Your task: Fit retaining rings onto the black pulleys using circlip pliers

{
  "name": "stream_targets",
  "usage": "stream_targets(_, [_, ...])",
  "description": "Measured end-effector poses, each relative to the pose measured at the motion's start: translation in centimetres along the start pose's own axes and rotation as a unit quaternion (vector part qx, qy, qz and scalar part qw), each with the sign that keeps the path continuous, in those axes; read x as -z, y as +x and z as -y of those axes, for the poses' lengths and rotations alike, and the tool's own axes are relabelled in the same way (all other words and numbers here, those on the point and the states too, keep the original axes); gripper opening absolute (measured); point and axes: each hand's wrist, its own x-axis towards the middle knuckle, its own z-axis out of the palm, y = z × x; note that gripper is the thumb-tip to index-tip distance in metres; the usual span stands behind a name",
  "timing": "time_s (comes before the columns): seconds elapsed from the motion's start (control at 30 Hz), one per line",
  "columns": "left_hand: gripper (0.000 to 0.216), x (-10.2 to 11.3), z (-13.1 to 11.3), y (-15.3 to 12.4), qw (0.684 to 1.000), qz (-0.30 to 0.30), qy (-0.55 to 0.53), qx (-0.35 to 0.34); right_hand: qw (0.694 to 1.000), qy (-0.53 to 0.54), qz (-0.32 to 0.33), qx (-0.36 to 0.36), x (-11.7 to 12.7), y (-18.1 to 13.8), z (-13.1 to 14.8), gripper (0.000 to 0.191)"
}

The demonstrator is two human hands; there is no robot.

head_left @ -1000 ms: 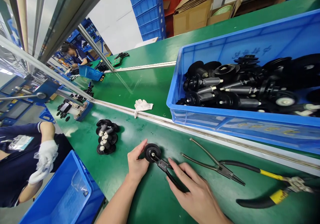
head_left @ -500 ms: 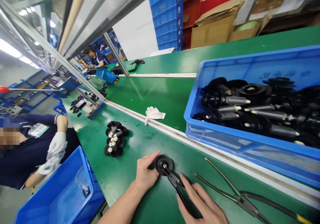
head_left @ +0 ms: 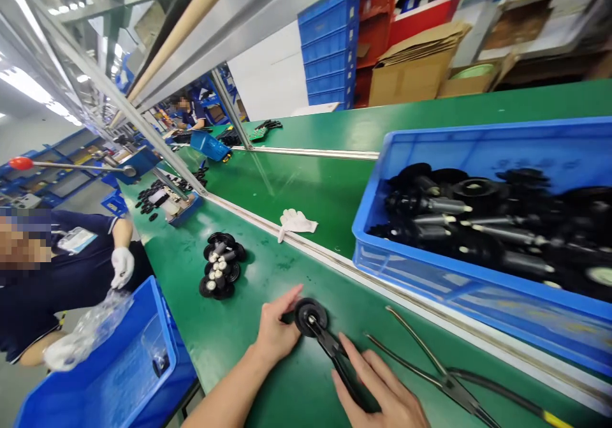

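A black round wheel part (head_left: pixel 310 316) lies flat on the green bench (head_left: pixel 268 275). My left hand (head_left: pixel 277 329) curls round its left side and holds it steady. My right hand (head_left: pixel 382 396) grips the black handles of a small pair of pliers (head_left: pixel 335 351), whose tips sit at the wheel's centre. A second, larger pair of long-nosed pliers (head_left: pixel 430 370) lies on the bench just right of my right hand.
A blue crate (head_left: pixel 459 275) of black wheel-and-shaft parts stands at the right. A small stack of finished wheel parts (head_left: pixel 220 265) and a white glove (head_left: pixel 296 221) lie farther left. A gloved co-worker (head_left: pixel 71 275) handles a plastic bag over another blue bin (head_left: pixel 105 364).
The view has tilted upward, so hands sit lower in the picture. My hands stay on the wheel and pliers. The co-worker's hands moved apart, lifting a plastic bag.
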Motion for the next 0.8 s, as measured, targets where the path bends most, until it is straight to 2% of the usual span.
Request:
stream_targets(0.07, [0.057,0.2,-0.1,0.0,1.0,0.003,-0.01,0.024,0.999,0.016,-0.035,-0.013,0.2,0.4,0.2,0.049])
stream_targets(0.13, [0.058,0.4,-0.1,0.1,0.999,0.0,-0.011,0.044,0.999,0.023,-0.044,-0.021,0.2,0.5,0.3,0.051])
stream_targets(0.4, [0.057,0.5,-0.1,0.1,0.999,-0.003,-0.005,0.051,0.999,0.013,-0.014,-0.026,0.0,0.1,0.2,0.052])
stream_targets(0.67, [0.056,0.4,-0.3,0.2,0.999,-0.008,-0.008,0.039,0.999,-0.033,-0.024,-0.008,-0.2,0.1,0.0,0.047])
stream_targets(0.8, [0.054,0.3,0.2,0.1,1.0,-0.017,-0.009,0.023,0.999,-0.038,0.021,0.008,-0.1,0.0,-0.7,0.052])
